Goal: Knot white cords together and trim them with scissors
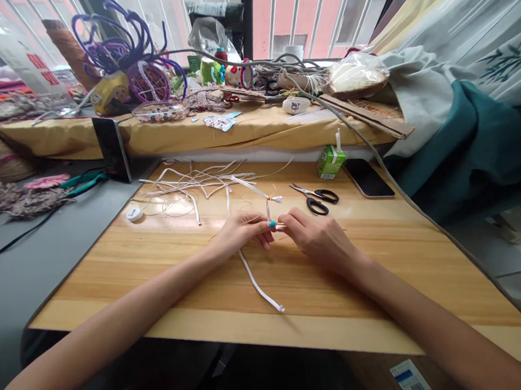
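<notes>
My left hand (244,231) and my right hand (316,237) meet over the middle of the wooden table (159,272), both pinched on a thin white strip (259,286). The strip runs from between my fingertips down toward the table's front edge, and a short end stands up above my fingers. A loose pile of more white strips (198,184) lies farther back on the table.
Black-handled scissors (316,197) lie just behind my right hand. A green juice carton (330,160) and a dark phone (368,178) sit at the back right, a small white reel (134,213) at the left. A cluttered yellow-covered sill (257,133) lies beyond.
</notes>
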Available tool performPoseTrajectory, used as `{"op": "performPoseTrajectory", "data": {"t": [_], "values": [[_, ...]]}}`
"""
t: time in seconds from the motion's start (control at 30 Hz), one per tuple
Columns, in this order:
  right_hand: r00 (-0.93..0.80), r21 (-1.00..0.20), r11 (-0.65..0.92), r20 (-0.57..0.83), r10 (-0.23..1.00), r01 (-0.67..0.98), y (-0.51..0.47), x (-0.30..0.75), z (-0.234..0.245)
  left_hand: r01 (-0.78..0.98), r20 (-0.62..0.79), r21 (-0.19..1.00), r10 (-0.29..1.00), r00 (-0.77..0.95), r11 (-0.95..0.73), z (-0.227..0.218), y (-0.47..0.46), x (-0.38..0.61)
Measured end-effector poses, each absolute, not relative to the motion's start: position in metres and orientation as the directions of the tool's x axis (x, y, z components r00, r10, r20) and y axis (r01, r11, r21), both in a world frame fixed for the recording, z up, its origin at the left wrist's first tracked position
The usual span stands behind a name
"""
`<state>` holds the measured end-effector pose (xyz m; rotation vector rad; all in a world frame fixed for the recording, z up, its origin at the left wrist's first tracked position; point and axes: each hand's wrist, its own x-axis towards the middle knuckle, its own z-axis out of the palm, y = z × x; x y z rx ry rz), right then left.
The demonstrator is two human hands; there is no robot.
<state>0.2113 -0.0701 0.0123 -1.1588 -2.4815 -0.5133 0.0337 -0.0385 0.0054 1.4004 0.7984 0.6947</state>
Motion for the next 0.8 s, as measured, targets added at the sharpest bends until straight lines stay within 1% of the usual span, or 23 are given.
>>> {"op": "performPoseTrajectory", "data": {"t": [0.07,0.2,0.27,0.37,0.5,0.6,0.63,0.7,0.8], "values": [[-0.637,0.203,0.625,0.457,0.621,0.754,-0.0700,0.2119,0.0142,0.067,-0.054,0.998,0.826,0.561,0.020,0.0041,-0.0379,0.0349],[-0.640,0.168,0.642,0.439,0.631,0.748,-0.0697,0.2119,0.0148,0.127,0.052,0.981,0.832,0.553,-0.145,-0.0008,-0.0359,0.0358],[-0.644,0.164,0.649,0.440,0.626,0.743,-0.0698,0.2117,0.0136,0.153,0.076,0.970,0.830,0.552,-0.191,-0.0026,-0.0357,0.0354],[-0.646,0.169,0.645,0.422,0.635,0.745,-0.0705,0.2112,0.0127,0.179,0.068,0.964,0.832,0.550,-0.197,-0.0018,-0.0375,0.0343],[-0.624,0.167,0.615,0.393,0.675,0.771,-0.0725,0.2082,0.0137,0.187,0.033,0.969,0.832,0.554,-0.163,0.0029,-0.0414,0.0334],[-0.583,0.240,0.536,0.443,0.681,0.809,-0.0736,0.2052,0.0142,0.155,-0.014,0.984,0.840,0.542,-0.084,0.0045,-0.0422,0.0335],[-0.573,0.260,0.515,0.467,0.673,0.817,-0.0736,0.2047,0.0143,0.134,-0.023,0.989,0.843,0.537,-0.059,0.0045,-0.0418,0.0337],[-0.589,0.279,0.525,0.497,0.637,0.804,-0.0727,0.2052,0.0143,0.110,-0.026,0.993,0.845,0.535,-0.039,0.0041,-0.0403,0.0341],[-0.654,0.301,0.596,0.511,0.558,0.744,-0.0703,0.2084,0.0144,0.124,0.017,0.988,0.848,0.529,-0.097,0.0026,-0.0370,0.0345]]}}
